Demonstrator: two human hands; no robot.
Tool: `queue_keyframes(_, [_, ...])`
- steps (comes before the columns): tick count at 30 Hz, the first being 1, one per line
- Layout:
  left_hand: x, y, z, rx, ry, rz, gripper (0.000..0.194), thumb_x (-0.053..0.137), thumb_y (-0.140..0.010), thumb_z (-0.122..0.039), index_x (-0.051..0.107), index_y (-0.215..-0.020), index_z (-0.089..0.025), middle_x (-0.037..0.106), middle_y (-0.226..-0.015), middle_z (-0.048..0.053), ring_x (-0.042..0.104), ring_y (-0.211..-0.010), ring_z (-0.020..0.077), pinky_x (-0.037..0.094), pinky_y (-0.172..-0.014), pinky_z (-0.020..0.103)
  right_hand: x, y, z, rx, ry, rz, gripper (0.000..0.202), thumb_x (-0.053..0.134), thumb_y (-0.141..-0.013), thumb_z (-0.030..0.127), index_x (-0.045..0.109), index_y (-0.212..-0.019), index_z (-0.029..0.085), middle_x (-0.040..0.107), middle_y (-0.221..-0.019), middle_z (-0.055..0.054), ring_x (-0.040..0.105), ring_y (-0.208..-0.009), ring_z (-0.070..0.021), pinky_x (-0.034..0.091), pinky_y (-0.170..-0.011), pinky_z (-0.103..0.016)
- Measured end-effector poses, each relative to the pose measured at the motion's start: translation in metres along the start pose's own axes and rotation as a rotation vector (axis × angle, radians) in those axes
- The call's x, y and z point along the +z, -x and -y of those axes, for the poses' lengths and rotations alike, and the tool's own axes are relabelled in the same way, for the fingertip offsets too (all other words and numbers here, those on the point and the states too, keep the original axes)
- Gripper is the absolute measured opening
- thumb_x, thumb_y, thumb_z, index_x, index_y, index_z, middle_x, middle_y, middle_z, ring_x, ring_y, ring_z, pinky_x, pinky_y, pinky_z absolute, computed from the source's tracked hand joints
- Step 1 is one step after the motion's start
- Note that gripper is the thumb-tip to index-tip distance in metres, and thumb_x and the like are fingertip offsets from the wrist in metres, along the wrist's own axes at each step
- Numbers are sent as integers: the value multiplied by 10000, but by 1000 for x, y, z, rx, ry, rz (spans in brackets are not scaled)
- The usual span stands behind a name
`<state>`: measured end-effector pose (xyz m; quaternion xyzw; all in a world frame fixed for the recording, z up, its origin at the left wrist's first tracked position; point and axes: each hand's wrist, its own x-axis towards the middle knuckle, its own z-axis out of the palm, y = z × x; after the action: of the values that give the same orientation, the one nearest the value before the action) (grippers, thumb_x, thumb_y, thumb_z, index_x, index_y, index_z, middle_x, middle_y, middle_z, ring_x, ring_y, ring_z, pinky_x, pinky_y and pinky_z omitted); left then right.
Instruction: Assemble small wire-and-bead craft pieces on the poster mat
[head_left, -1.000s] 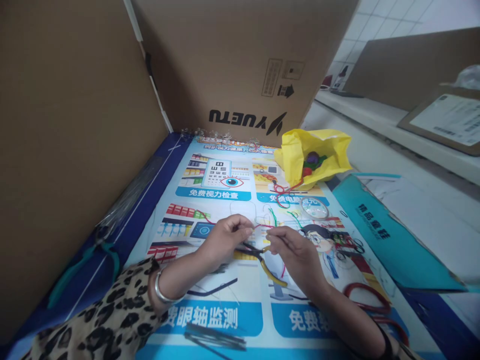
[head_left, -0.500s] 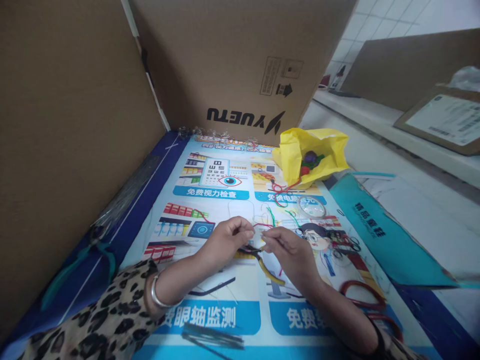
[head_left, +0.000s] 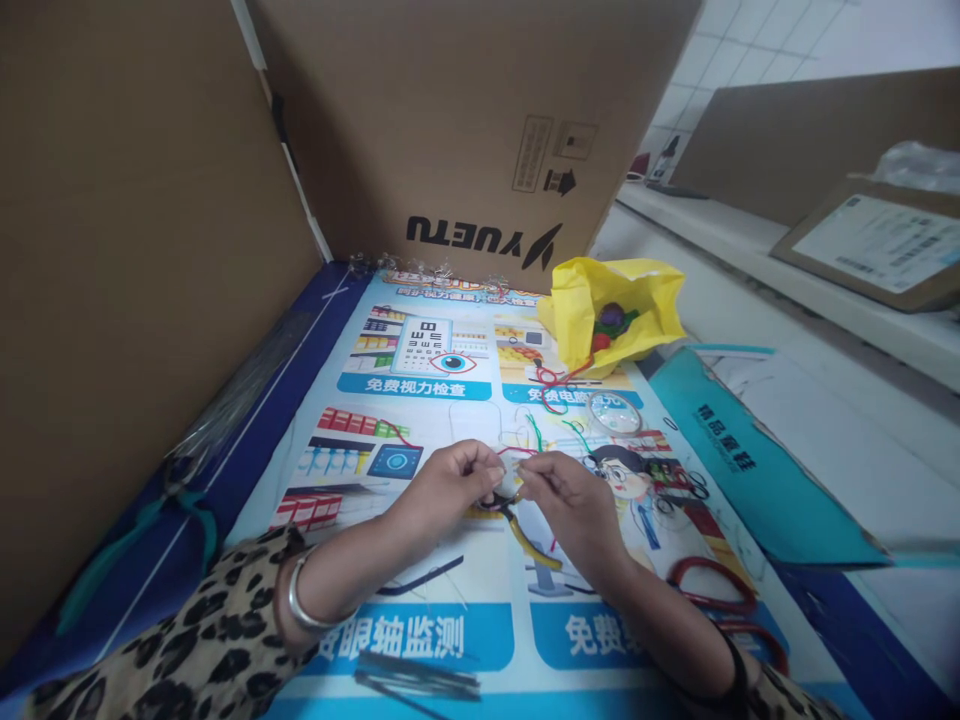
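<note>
My left hand (head_left: 457,488) is closed in a pinch above the middle of the printed sheet (head_left: 480,560). Close on its right, my right hand (head_left: 571,508) is pinched too, with a small gap between the fingertips. What the fingers hold is too small and blurred to name. Yellow-handled pliers (head_left: 531,542) lie beneath the hands, partly hidden. Red thread shows just behind the fingertips, and green threads (head_left: 535,432) lie farther back. A round clear dish (head_left: 615,412) rests behind my right hand.
A yellow bag (head_left: 652,305) holding coloured balls stands at the back right. Teal pliers (head_left: 176,500) lie left, red-handled scissors (head_left: 712,582) right, dark strips (head_left: 416,677) in front. Cardboard walls (head_left: 450,120) rise behind and left. A teal box piece (head_left: 750,450) lies right.
The whole view has shifted slightly, so most things appear a little farther left. Both hands remain pinched close together, with only small finger movement.
</note>
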<state>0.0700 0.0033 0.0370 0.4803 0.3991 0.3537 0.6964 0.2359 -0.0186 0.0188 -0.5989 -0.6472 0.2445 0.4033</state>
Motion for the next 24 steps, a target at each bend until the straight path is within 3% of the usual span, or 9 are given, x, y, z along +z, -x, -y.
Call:
queue_keyframes(8, [12,11,0,-107,178,28,180,612,-730,-277,503,-708,-136,530,-582,-9,456,-548,71,339,-592,219,2,1,5,-162,133,-87,101,532,-757,175,583,-675,205,619,-659,25,564,-605,-116,417,-585,-217])
queue_keyframes(15, [13,14,0,-164,302,59,150,603,-735,-239,502,-698,-133,543,-602,6,502,-554,77,344,-566,203,6,4,3,-237,214,-135,118,525,-753,120,551,-672,201,572,-629,29,534,-592,-106,391,-569,-201])
queue_keyframes(24, [12,12,6,-222,450,99,94,579,-734,-178,513,-691,-128,582,-608,29,531,-510,76,398,-538,193,8,4,1,-496,466,-151,222,431,-852,144,548,-668,182,536,-630,-15,497,-596,-125,342,-551,-231])
